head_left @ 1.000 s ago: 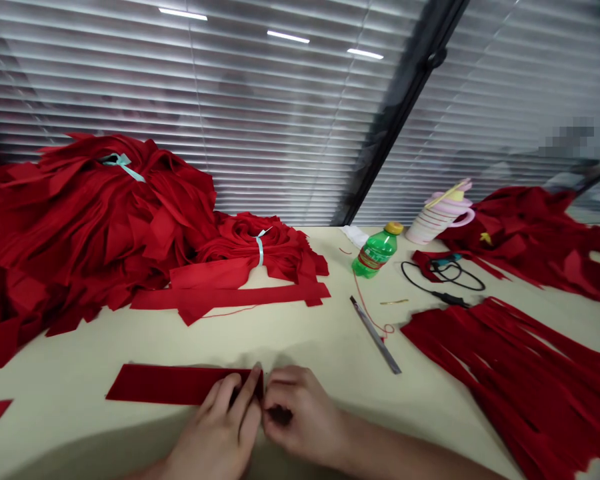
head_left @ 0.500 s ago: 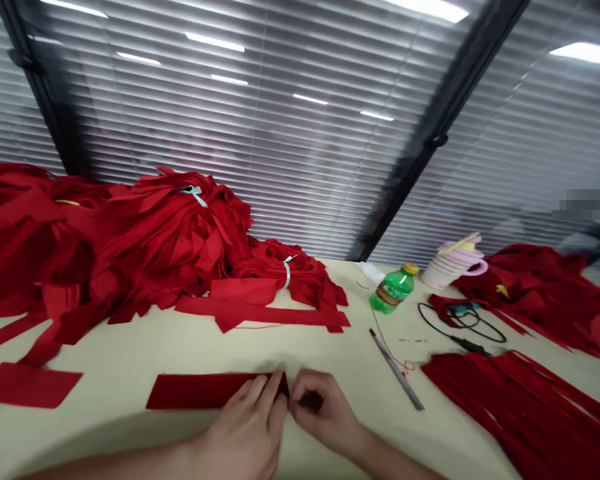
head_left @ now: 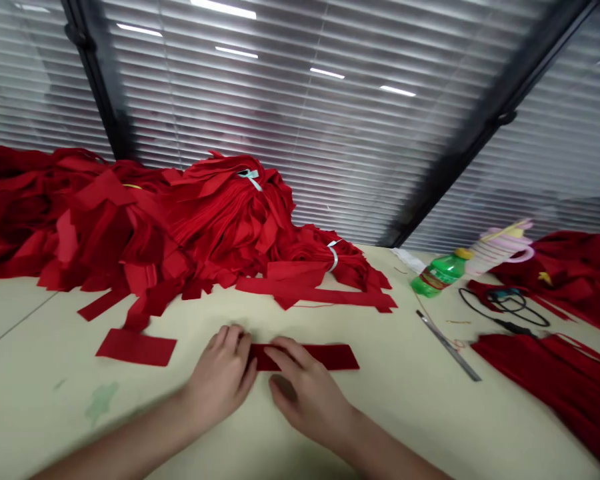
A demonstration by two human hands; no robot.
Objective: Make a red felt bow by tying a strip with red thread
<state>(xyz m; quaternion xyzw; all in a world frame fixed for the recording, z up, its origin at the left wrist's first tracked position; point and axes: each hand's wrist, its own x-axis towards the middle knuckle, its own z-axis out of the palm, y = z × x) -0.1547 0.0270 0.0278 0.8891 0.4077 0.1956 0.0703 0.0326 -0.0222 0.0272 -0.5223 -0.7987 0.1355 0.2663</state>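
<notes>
A dark red felt strip (head_left: 325,357) lies flat on the cream table (head_left: 40,413), running to the right from between my hands. My right hand (head_left: 305,390) sits over the strip's left part, fingers across it and thumb below its lower edge. My left hand (head_left: 220,377) rests just left of that, its side against the strip's left end, which is hidden beneath the hands.
Heaped red cloth pieces (head_left: 220,220) tied with pale blue bands fill the back. A loose red rectangle (head_left: 136,347) lies left. To the right are a metal ruler (head_left: 449,345), green bottle (head_left: 439,273), black cord (head_left: 510,313), pink-white cup (head_left: 500,253) and red strips (head_left: 545,380).
The strip now extends right of my hands instead of left. Both hands have shifted onto its left end, and a red rectangle lies nearer them. The view has turned left.
</notes>
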